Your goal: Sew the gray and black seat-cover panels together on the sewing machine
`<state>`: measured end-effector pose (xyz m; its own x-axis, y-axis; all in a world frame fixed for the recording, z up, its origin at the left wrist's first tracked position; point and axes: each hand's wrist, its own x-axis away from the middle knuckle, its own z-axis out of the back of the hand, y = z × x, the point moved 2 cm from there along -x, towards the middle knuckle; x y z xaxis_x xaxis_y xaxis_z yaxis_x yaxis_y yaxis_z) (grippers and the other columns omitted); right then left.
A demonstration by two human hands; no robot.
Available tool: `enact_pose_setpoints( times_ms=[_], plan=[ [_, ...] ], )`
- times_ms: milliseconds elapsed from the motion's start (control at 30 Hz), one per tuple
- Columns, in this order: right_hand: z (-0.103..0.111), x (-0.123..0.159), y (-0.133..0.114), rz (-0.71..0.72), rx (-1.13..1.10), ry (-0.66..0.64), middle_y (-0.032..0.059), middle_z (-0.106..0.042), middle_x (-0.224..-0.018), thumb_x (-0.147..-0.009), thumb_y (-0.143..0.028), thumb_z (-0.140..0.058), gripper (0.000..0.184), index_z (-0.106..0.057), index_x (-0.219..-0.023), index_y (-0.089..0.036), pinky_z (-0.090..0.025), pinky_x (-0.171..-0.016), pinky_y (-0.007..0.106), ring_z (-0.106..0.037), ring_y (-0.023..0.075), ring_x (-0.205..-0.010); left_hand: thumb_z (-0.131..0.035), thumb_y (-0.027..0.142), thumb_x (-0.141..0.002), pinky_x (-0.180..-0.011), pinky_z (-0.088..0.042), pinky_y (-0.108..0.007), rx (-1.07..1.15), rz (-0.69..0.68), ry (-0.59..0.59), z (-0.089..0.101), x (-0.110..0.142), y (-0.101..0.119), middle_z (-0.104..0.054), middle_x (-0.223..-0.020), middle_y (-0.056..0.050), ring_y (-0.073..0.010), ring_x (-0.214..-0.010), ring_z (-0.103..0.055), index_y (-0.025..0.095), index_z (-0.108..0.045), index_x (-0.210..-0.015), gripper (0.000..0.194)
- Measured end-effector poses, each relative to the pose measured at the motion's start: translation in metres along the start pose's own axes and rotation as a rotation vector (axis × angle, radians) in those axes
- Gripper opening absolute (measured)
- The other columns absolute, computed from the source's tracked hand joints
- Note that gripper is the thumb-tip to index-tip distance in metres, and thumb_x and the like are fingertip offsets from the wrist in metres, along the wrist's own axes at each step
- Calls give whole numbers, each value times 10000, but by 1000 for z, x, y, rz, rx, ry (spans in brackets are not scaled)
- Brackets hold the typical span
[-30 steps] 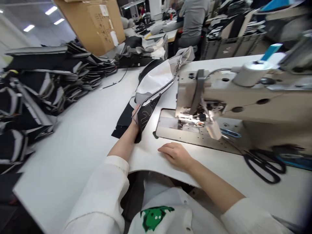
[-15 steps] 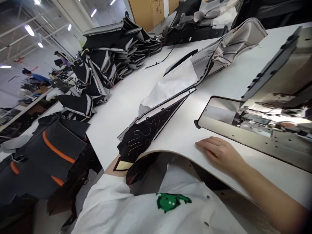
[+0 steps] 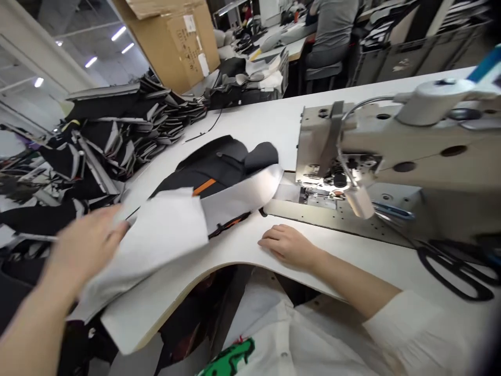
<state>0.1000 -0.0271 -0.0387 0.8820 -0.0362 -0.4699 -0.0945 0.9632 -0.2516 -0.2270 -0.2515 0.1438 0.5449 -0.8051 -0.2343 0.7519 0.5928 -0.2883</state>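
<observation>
A sewn fabric cover (image 3: pixel 203 162), black with an orange strip, lies on the white table left of the sewing machine (image 3: pixel 352 141). Its white backing (image 3: pixel 168 224) spreads towards me and hangs past the table's left edge. My left hand (image 3: pixel 84 245) is at the backing's left edge, smeared by motion; whether its fingers grip the cloth cannot be made out. On the tabletop in front of the machine bed rests my right hand (image 3: pixel 287 244), fingers stretched out and lightly bent, holding nothing.
Black and grey cut pieces (image 3: pixel 129 115) are heaped at the table's left. Black-handled scissors (image 3: pixel 457 271) lie at the right, with blue tweezers (image 3: pixel 393 210) on the machine bed. Behind stand a cardboard box (image 3: pixel 183 47) and a seated person (image 3: pixel 332 31).
The cover has turned, now showing its black and orange face near the machine. My left hand has come out from beneath it to the left. The view has swung right; my right hand stays on the table.
</observation>
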Motion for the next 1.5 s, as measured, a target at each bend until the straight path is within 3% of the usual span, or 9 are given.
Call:
enact_pose_setpoints(
  times_ms=[167, 300, 433, 533, 633, 767, 867, 1000, 1500],
  plan=[
    [8, 5, -6, -136, 103, 114, 125, -471, -1366, -901, -141, -441, 425, -475, -1323, -173, -410, -979, 390, -432, 240, -1233, -422, 445, -860, -734, -465, -325, 128, -524, -580, -61, 8, 161, -658, -995, -95, -256, -895, -628, 186, -553, -966, 309],
    [3, -10, 1, -256, 227, 100, 162, -245, -1503, -837, -176, -562, 630, -332, -1423, -191, -264, -1095, 519, -190, 300, -1394, -255, 321, -938, -616, -404, -274, 321, -737, -716, -84, 6, 197, -619, -744, -38, -188, -685, -606, 202, -464, -782, 287],
    [-5, -34, 22, -343, 329, 123, 178, -229, -1504, -854, -137, -517, 631, -299, -1439, -228, -229, -1079, 601, -158, 335, -1398, -328, 332, -928, -552, -361, -216, 538, -978, -904, -53, 12, 228, -548, -651, 22, -120, -594, -522, 201, -417, -753, 235],
    [-11, -45, 39, -313, 363, 104, 159, -319, -1470, -892, -130, -455, 577, -299, -1438, -231, -234, -1079, 608, -243, 314, -1375, -420, 309, -893, -539, -340, -211, 583, -1323, -786, -17, 15, 259, -572, -711, 22, -105, -606, -478, 194, -441, -721, 208],
    [-20, -51, 54, -306, 335, 13, 138, -542, -1298, -912, -148, -437, 403, -480, -1312, -133, -311, -1099, 477, -440, 248, -1265, -347, 318, -924, -588, -379, -241, 615, -1541, -439, 6, -8, 278, -580, -695, -4, -122, -616, -481, 188, -479, -698, 293],
    [-29, -50, 59, -351, 242, -55, 130, -650, -1123, -868, -153, -511, 265, -625, -1097, -86, -403, -1048, 358, -564, 223, -1124, -324, 250, -925, -866, -420, -344, 481, -1390, -18, -13, -80, 294, -652, -1014, -91, -216, -964, -560, 156, -617, -930, 307],
    [-25, -40, 50, -333, 246, -30, 143, -592, -1234, -884, -135, -473, 327, -586, -1184, -71, -385, -1066, 407, -509, 253, -1195, -346, 166, -886, -987, -375, -396, 317, -1213, -10, -62, -119, 310, -508, -1354, -103, -264, -1254, -422, 133, -519, -1261, 414],
    [-7, -8, 34, -319, 417, 15, 146, -591, -1234, -907, -83, -396, 341, -597, -1181, -63, -453, -997, 437, -532, 277, -1155, -323, 267, -924, -1081, -295, -443, 344, -1035, -30, -101, -119, 339, -421, -1442, -41, -253, -1353, -312, 191, -419, -1381, 473],
    [20, 38, 29, -361, 251, -85, 148, -520, -1324, -882, -76, -370, 423, -518, -1274, -20, -397, -1082, 408, -430, 276, -1276, -292, 280, -931, -1130, -205, -503, 457, -908, -222, -80, -91, 370, -429, -1437, -30, -267, -1390, -231, 200, -449, -1361, 464]
  ],
)
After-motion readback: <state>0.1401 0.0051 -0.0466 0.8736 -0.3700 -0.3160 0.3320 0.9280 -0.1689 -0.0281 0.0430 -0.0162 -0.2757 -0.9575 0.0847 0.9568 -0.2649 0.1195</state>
